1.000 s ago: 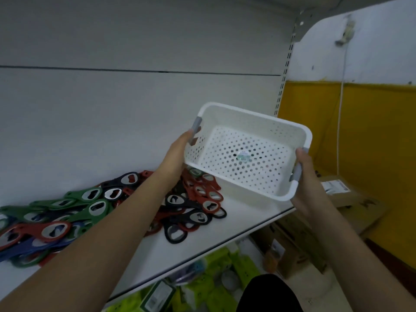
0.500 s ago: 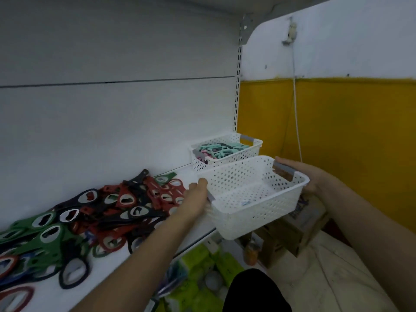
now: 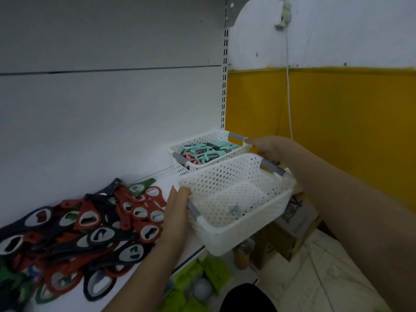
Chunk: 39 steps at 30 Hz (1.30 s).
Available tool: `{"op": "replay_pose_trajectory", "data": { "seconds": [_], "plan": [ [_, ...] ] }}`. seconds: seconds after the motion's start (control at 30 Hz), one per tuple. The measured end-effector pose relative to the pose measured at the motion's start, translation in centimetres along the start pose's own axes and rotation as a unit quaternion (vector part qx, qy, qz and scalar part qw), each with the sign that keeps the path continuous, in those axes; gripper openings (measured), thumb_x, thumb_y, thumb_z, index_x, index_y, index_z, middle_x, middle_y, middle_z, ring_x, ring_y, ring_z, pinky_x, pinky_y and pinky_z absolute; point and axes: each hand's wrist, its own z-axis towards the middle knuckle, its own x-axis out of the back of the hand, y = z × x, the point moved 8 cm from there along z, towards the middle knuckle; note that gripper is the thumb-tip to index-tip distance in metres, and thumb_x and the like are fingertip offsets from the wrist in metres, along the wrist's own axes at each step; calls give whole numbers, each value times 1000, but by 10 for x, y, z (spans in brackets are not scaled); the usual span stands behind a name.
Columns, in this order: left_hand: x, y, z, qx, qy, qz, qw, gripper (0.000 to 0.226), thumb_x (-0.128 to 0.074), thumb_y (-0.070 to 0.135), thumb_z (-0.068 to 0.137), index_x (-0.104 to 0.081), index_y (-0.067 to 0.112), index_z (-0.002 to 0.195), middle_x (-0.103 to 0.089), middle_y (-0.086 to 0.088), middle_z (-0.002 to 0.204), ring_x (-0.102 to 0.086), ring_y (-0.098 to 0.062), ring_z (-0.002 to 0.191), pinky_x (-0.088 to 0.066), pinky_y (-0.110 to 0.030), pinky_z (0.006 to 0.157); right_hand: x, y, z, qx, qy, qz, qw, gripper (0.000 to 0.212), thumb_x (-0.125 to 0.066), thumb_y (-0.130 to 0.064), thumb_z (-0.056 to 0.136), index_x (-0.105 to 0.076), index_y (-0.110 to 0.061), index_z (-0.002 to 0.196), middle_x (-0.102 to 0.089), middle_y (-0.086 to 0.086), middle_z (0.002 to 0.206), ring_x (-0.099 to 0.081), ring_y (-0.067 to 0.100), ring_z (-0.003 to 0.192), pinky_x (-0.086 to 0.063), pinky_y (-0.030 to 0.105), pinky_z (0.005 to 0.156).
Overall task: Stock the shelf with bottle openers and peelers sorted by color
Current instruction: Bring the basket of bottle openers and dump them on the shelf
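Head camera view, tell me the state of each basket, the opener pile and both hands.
Front basket: empty, held at the shelf's edge.
Rear basket: on the shelf, holds teal and pink items.
Bottle openers: loose mixed-colour pile.
Left hand: grips a handle.
Right hand: holds the other handle.

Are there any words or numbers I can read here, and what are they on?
None can be read.
Sticker on the floor of the empty white basket: too blurred to read.
Blue print on the cardboard box beneath the shelf: too blurred to read.
Green packs on the lower shelf: marks too small to read.
Bottle openers: no writing shows.
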Motion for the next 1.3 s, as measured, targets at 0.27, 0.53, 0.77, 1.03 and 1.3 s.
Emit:
{"op": "replay_pose_trajectory", "data": {
  "seconds": [0.27, 0.53, 0.77, 1.03, 1.3],
  "plan": [
    [3, -18, 15, 21, -27, -40, 999, 34, -61, 38, 81, -64, 15, 106, -66, -14, 117, -59, -38, 117, -43, -65, 102, -5, -9, 42, -36, 26, 42, 998, 18, -45, -15, 105, -39, -2, 116, -55, 15, 89, -56, 30, 77, -52, 39, 78],
    [-10, 19, -13, -74, -4, 42, 996, 21, -43, 16, 100, -59, 17, 87, -69, 9, 79, -64, -16, 86, -51, -35, 79, 2, -17, 34, -72, 62, 19, 995, 7, -44, -2, 103, -46, 5, 104, -57, 19, 88, -64, 26, 77, -57, 38, 52],
    [-11, 30, -21, -102, 0, 125, 987, 30, -38, 14, 103, -53, 23, 80, -60, 12, 77, -58, -2, 74, -44, -22, 69, 31, -53, 2, -58, 74, 38, 995, 32, -37, -7, 106, -42, 24, 101, -59, 35, 121, -65, 37, 112, -59, 37, 79],
    [-7, 43, 15, -92, 35, 195, 976, 26, -35, 24, 103, -51, 5, 97, -57, 0, 86, -55, -14, 84, -40, -28, 68, 85, -87, -56, -1, 80, 64, 995, 38, -34, -13, 108, -36, 14, 134, -60, 32, 125, -71, 38, 89, -56, 41, 61],
    [-5, 99, 60, -101, 76, 143, 982, 40, -26, 45, 106, -51, 15, 115, -51, 5, 107, -44, -12, 105, -30, -24, 88, 66, -67, -80, -9, 85, 6, 996, 35, -34, -14, 108, -34, 10, 134, -60, 36, 123, -70, 41, 96, -56, 38, 52]
  ]
}}
